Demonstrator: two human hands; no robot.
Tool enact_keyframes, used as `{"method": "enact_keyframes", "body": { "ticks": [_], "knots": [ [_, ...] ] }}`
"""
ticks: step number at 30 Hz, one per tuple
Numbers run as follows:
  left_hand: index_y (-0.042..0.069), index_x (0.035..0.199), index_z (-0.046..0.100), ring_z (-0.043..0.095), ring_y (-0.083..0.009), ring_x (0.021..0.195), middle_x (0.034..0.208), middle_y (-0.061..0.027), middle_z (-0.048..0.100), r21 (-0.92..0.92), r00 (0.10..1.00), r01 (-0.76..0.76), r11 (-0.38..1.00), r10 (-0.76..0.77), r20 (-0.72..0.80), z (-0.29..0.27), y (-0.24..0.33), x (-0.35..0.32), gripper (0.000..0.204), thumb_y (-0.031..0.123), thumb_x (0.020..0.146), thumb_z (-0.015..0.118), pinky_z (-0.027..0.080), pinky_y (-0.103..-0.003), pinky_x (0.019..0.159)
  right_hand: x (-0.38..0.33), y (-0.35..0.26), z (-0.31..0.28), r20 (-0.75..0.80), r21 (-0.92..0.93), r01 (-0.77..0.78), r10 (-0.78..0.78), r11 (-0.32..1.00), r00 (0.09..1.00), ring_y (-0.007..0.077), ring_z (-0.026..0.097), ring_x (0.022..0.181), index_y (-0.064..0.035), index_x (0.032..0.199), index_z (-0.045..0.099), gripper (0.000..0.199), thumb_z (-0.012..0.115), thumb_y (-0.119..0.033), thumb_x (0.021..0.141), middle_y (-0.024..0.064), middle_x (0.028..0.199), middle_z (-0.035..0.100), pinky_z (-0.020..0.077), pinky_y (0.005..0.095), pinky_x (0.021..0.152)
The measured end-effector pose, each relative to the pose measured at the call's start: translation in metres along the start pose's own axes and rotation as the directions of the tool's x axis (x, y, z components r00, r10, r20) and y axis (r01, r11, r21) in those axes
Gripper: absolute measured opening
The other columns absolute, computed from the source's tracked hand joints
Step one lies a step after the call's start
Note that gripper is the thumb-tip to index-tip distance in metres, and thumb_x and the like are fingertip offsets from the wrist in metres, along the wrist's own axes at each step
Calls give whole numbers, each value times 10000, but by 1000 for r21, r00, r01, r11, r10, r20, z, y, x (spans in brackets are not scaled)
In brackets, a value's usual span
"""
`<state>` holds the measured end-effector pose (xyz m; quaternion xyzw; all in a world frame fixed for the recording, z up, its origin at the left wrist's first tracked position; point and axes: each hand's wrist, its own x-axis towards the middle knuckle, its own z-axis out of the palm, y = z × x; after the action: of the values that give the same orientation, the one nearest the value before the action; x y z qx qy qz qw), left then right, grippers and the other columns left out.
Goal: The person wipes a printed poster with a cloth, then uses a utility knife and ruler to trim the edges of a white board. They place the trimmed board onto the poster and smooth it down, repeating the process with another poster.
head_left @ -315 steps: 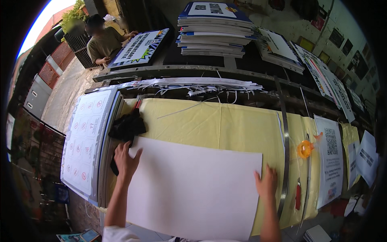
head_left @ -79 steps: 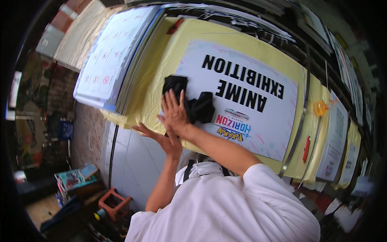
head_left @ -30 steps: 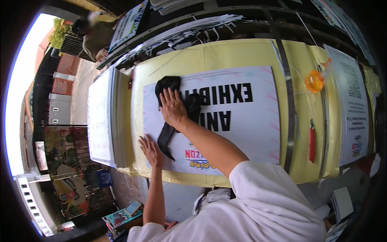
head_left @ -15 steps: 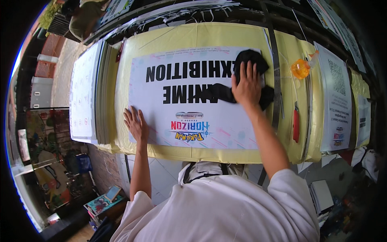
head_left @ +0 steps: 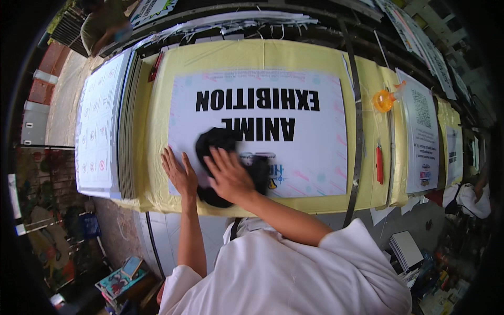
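Note:
A white sign board [head_left: 252,110] with large black lettering and pastel marks lies upside down to me on the yellow-covered table. My left hand [head_left: 180,172] is open and flat on the board's near left edge, fingers slightly spread. Beside it, my right hand [head_left: 229,175] presses on a bunched black cloth [head_left: 216,140], its fingers stretched out over the fabric rather than wrapped round it. The cloth covers part of the near lettering and hangs slightly past the board's near edge. Motion blurs the cloth a little.
To the right stand an orange spray bottle [head_left: 384,101] and a red cutter knife [head_left: 379,164], past a dark metal strip [head_left: 357,113]. A stack of boards [head_left: 100,126] lies left, with a red tool [head_left: 155,67] by it. Another person [head_left: 102,29] is at the far left.
My right hand has swept the black cloth from the board's far right to its near left, beside my left hand. The left hand stays at the board's left edge.

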<state>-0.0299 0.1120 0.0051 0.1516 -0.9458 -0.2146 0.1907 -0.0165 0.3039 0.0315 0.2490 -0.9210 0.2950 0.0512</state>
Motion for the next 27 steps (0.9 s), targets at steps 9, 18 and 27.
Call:
{"method": "enact_keyframes", "body": {
  "ticks": [9,18,27],
  "knots": [
    [25,1531,461,336,-435,1460,1578,-250,412,43,999,39,998,-39,-7,-6,15,3,626,342,1016,622,247,-517,1227,15,209,-129,-407,-366,-712,585,599,701,429,261,1539,-11,1524,465,603,497,-368,1039,251,1632,345,247,491,1263],
    [47,1550,422,414,-417,1364,1464,-241,485,63,984,105,992,-113,141,-18,13,24,885,349,828,835,312,-506,1167,75,43,1,-268,-185,-27,-24,982,963,432,517,1320,5,1297,607,455,654,-207,897,244,1373,584,436,524,1104],
    [55,1576,374,531,-377,1205,1264,-192,570,171,961,144,975,-179,210,-29,10,65,1110,467,697,914,429,-501,1017,-63,35,-47,-297,-126,-219,174,967,939,343,605,1271,-111,1271,694,419,748,-143,856,125,1299,664,504,469,1057]
  ]
}}
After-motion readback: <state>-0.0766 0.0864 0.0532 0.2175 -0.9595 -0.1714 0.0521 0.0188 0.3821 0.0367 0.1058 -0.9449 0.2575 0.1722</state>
